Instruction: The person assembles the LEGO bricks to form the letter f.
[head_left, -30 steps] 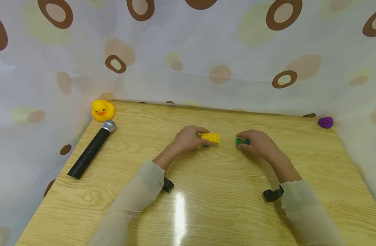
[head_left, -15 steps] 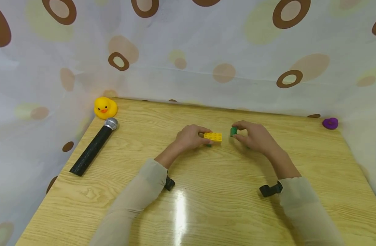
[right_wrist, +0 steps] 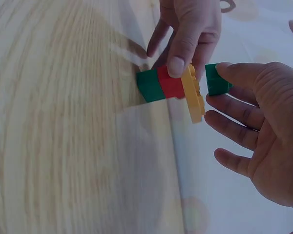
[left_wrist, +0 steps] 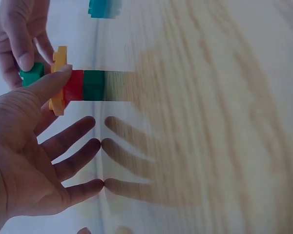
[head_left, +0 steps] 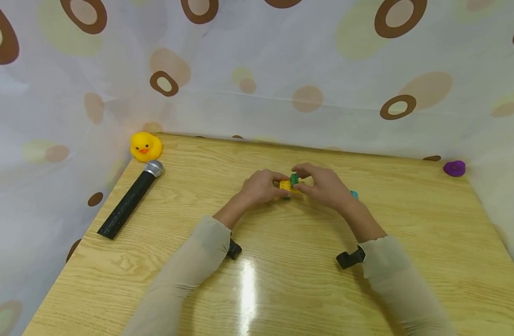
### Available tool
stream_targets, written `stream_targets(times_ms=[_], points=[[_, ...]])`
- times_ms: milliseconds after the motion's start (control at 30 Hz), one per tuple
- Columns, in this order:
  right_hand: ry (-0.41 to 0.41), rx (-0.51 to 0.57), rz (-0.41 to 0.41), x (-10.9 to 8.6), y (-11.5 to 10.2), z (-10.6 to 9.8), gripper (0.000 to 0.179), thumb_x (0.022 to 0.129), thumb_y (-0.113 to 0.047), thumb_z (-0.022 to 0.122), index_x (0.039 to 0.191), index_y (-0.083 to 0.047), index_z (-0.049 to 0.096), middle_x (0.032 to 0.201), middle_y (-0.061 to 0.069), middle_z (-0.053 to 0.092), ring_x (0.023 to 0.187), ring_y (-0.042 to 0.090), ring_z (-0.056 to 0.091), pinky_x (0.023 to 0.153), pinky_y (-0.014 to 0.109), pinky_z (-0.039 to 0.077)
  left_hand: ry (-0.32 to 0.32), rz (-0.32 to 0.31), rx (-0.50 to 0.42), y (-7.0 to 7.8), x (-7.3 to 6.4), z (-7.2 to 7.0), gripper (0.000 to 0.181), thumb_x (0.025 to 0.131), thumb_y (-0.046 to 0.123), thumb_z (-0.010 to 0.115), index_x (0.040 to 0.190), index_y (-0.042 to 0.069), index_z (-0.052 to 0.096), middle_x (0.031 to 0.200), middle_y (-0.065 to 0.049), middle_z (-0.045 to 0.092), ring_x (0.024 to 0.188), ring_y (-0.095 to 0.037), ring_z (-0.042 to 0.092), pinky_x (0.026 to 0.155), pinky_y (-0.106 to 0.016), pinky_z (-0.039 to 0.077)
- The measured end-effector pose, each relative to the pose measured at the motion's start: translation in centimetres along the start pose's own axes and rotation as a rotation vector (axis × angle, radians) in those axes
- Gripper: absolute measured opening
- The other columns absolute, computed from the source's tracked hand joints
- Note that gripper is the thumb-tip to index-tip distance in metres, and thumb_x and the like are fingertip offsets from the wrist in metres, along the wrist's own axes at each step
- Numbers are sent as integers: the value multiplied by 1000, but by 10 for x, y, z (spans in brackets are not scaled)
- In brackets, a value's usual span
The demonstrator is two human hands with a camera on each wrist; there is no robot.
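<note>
A small stack stands on the wooden table (head_left: 290, 261): a green brick (right_wrist: 150, 86) at the bottom, a red brick (right_wrist: 169, 83) above it, and a wider yellow brick (right_wrist: 193, 96) across the top. My left hand (head_left: 260, 187) holds this stack, its thumb against the red and yellow bricks and the other fingers spread. Thumb and fingers of my right hand (head_left: 325, 186) pinch a second green brick (right_wrist: 216, 80). That brick is just above the yellow one's studs, with a thin gap between them in the right wrist view.
A teal brick (head_left: 355, 194) lies on the table, partly behind my right hand. At the far left are a yellow rubber duck (head_left: 145, 146) and a black microphone (head_left: 128, 203). A purple toy (head_left: 454, 168) sits at the far right corner. Patterned cloth (head_left: 265, 70) hangs behind.
My right hand has lifted the green brick and carried it left, over the yellow brick. The teal brick stays behind on the table. My left hand keeps its hold on the stack.
</note>
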State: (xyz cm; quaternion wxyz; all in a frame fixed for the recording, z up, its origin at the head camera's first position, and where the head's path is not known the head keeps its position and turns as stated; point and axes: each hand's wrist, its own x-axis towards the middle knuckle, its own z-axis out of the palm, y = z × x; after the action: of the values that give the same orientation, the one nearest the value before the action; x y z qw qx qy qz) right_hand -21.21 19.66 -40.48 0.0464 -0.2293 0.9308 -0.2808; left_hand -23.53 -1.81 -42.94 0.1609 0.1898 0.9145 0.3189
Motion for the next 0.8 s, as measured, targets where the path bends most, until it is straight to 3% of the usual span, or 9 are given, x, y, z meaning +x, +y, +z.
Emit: stream_targets(times_ms=[200, 467, 800], points=[[-15, -4, 11, 2, -3, 8, 41, 100, -26, 66, 138, -11, 60, 133, 11, 66, 123, 33, 63, 98, 54, 52, -7, -1, 5, 2, 0, -1, 53, 91, 42, 76, 140, 25, 63, 124, -1, 74, 99, -16, 70, 65, -29, 53], [12, -31, 11, 3, -4, 14, 39, 99, -27, 68, 135, -11, 62, 130, 10, 68, 119, 31, 64, 95, 53, 53, -30, 5, 10, 1, 1, 0, 47, 91, 43, 75, 135, 27, 67, 110, 2, 74, 81, -15, 63, 63, -31, 46], [20, -120, 15, 5, -9, 17, 39, 98, -27, 69, 134, -10, 65, 128, 11, 70, 115, 33, 67, 93, 52, 54, -51, 9, 16, 0, 1, -2, 47, 92, 42, 74, 135, 24, 67, 121, 1, 73, 100, -18, 68, 76, -37, 54]])
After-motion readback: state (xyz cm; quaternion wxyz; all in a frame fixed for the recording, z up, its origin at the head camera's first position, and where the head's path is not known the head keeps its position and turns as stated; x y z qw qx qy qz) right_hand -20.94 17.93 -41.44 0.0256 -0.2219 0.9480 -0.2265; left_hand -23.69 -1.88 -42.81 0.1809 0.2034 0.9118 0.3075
